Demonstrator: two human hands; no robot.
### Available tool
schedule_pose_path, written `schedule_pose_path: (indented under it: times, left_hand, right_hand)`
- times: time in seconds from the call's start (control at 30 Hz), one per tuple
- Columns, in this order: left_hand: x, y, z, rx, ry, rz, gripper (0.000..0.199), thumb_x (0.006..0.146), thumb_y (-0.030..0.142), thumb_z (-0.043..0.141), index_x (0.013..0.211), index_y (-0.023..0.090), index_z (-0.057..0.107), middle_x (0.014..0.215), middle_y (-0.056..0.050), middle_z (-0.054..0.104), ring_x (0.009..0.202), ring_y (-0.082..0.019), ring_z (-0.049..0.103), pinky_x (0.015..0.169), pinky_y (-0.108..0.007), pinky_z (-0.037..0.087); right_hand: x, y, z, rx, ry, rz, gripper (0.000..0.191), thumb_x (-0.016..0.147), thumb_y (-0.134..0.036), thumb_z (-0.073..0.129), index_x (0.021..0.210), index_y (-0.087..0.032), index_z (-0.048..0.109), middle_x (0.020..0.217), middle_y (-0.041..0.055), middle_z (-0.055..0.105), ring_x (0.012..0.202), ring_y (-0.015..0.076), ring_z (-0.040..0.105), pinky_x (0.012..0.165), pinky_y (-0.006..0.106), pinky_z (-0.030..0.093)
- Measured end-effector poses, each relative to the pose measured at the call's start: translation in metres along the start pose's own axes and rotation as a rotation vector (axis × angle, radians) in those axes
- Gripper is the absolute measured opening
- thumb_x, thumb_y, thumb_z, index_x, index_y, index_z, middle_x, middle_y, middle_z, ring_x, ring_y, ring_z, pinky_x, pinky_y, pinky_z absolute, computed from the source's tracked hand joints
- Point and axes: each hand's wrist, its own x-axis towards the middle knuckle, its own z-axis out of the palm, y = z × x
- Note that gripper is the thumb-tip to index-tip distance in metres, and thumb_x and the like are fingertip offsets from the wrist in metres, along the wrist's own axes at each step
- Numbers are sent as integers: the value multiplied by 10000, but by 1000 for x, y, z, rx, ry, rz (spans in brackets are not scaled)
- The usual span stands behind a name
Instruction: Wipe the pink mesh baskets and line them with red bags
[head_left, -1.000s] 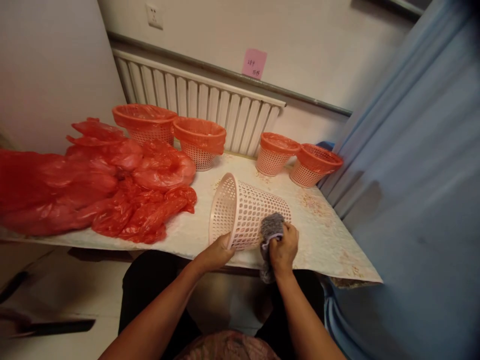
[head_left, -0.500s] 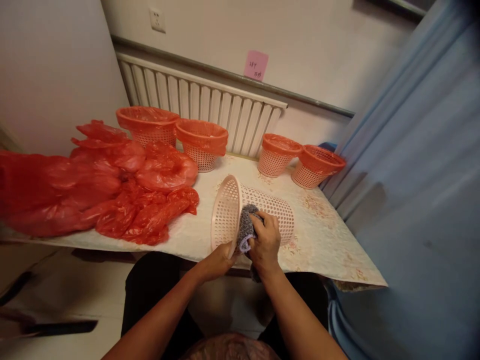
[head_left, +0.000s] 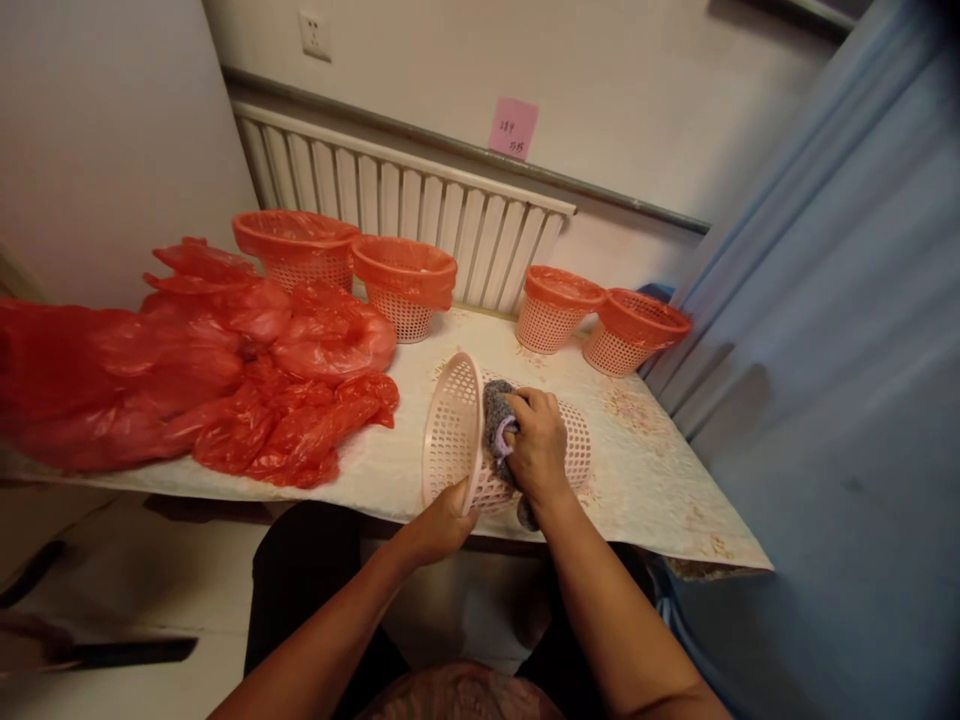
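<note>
A pale pink perforated wastebasket (head_left: 452, 440) lies on its side on the table, its wide mouth facing left. My left hand (head_left: 444, 522) grips the near part of its rim, thumb on the inside and fingers hidden underneath. In my right hand (head_left: 538, 445) is a bunched grey cloth (head_left: 496, 410) with a lilac edge, pressed against the upper outer side of the basket just behind the rim. A loose end of the cloth hangs below that hand. The hand and cloth cover much of the basket's side.
Red plastic bags (head_left: 285, 420) lie heaped on the left of the table (head_left: 660, 480). Along the back stand several bag-lined wastebaskets (head_left: 405, 315), before a radiator (head_left: 420, 205). A blue curtain (head_left: 810, 380) hangs at the right edge.
My right hand has slid the cloth upward and slightly right across the basket's side, away from the near edge. My left hand keeps its hold on the rim.
</note>
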Motion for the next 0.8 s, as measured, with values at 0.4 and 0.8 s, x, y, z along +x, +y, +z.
schedule_pose_path:
  times: [0.4, 0.8]
  left_hand:
    - [-5, -8, 1, 16, 63, 27, 509, 809, 94, 444, 1311, 154, 506, 1317, -79, 583, 1236, -226, 510, 1127, -429, 315]
    - [16, -7, -16, 87, -75, 77, 355, 879, 211, 441, 1192, 163, 601, 1217, -69, 645, 1156, -212, 553, 1085, -376, 347]
  right_hand:
    - [-12, 139, -15, -314, -125, 345, 212, 815, -151, 459, 882, -165, 659, 856, 61, 587, 799, 179, 454, 653, 276, 298]
    - [-62, 23, 11, 40, 109, 132, 446, 699, -98, 497, 1117, -210, 604, 1098, 80, 546, 1029, 241, 472, 908, 391, 426]
